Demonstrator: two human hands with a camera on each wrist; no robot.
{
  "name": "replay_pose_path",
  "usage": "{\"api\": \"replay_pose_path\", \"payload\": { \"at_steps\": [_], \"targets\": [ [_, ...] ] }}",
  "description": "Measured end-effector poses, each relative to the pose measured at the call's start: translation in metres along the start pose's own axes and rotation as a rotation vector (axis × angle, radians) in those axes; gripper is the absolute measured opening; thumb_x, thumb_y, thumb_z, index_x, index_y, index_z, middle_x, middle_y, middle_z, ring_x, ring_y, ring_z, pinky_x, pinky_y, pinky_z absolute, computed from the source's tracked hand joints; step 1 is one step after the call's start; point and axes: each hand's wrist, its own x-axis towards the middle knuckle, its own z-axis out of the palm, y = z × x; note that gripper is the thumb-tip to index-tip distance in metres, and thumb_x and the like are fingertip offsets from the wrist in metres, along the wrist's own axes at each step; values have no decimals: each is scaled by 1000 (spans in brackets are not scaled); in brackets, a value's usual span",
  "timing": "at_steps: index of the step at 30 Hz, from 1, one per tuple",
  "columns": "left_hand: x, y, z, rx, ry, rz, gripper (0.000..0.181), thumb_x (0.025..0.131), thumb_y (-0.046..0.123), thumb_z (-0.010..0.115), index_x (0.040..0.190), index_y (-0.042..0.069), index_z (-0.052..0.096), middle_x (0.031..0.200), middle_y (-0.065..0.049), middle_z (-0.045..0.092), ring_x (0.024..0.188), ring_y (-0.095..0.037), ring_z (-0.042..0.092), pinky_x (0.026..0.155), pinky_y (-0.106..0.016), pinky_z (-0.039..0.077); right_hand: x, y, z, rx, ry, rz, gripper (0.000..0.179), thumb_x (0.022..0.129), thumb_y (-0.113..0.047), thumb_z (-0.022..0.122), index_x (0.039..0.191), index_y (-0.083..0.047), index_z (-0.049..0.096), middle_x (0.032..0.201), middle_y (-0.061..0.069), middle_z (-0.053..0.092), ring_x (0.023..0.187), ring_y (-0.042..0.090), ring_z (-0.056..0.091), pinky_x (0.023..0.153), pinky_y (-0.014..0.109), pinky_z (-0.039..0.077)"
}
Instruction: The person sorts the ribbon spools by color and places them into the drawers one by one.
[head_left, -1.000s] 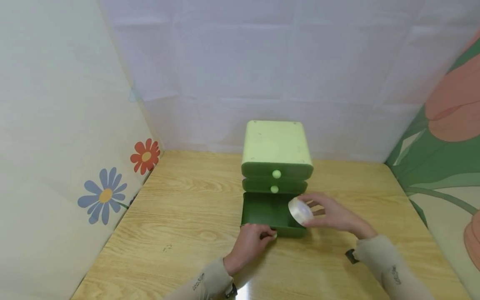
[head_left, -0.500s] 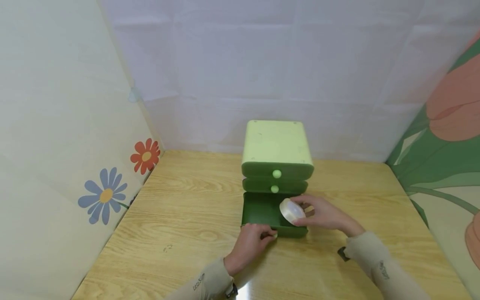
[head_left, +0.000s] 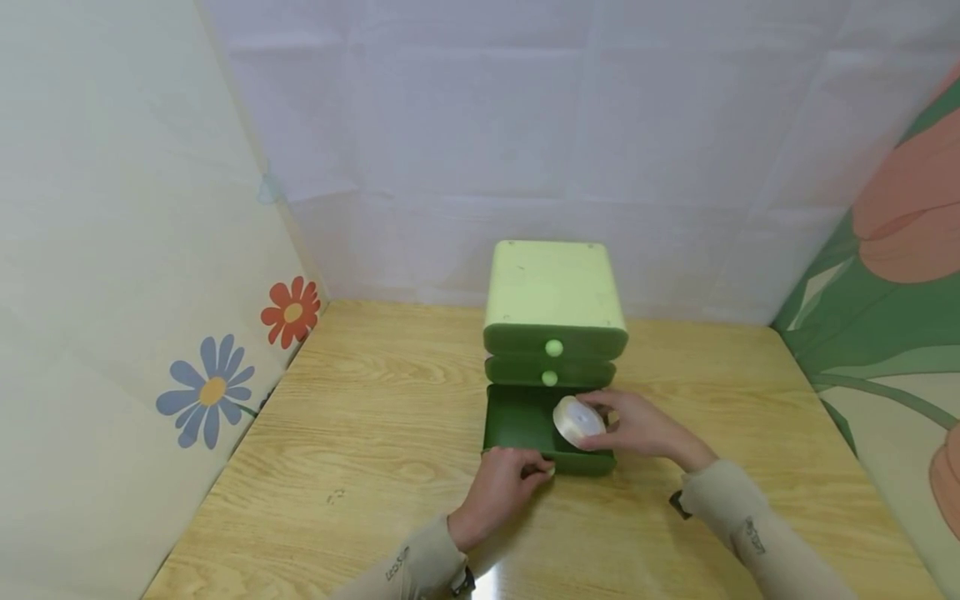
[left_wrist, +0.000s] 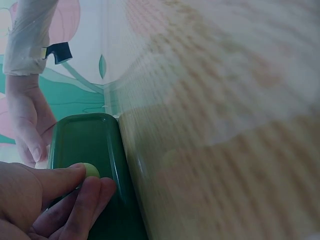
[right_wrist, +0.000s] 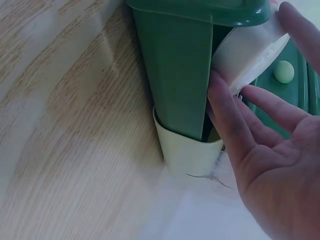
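Observation:
The bottom drawer [head_left: 513,421] of a small green chest of drawers [head_left: 555,283] stands pulled out. My left hand [head_left: 495,493] pinches its pale green knob [left_wrist: 92,170] between thumb and fingers. Over the right part of that drawer, my right hand [head_left: 643,427] grips a spool of white ribbon [head_left: 574,422], tilted, by its edges. In the right wrist view, the spool of white ribbon [right_wrist: 247,52] partly drops behind the drawer's side wall [right_wrist: 175,65], with the fingertips right at the wall's rim.
Two upper drawers with round knobs [head_left: 553,348] are closed above the open one. The chest stands on a wood-grain table [head_left: 375,433], close to a pale cloth backdrop [head_left: 465,150]. Panels with printed flowers [head_left: 212,392] flank the table.
My right hand has moved left with the spool of white ribbon, from the drawer's right edge to over its inside. The left hand stays on the knob and the drawer has not moved.

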Motion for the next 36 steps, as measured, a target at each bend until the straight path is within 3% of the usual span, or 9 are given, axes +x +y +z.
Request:
{"api": "replay_pose_path", "payload": {
  "at_steps": [7,26,30,36],
  "targets": [
    [0,0,-1,-10,-13,-9,7,89,15,81,97,15,82,95,6,80,86,-3,74,79,-17,59,2,4,1,61,26,9,71,85,-21,88,141,7,55,136,27,59,120,40,62,89,33,64],
    [1,2,0,-8,-13,-5,7,89,16,82,96,16,82,93,7,80,85,-2,74,80,-18,59,-2,5,-3,73,30,8,66,89,-20,84,142,6,55,142,28,56,123,42,61,91,35,63],
    [2,2,1,-8,-10,1,7,90,15,81,96,16,82,93,7,80,86,-2,74,80,-18,59,-6,-1,-10,45,81,-49,61,90,-19,82,140,4,57,139,25,59,120,42,63,91,39,64],
    [0,2,1,-2,8,13,7,87,13,83,94,15,82,92,5,81,85,-5,75,80,-20,60,-8,-28,-30,-36,270,-248,45,92,-14,80,134,-5,66,124,14,68,107,35,67,82,35,65]
  ]
}}
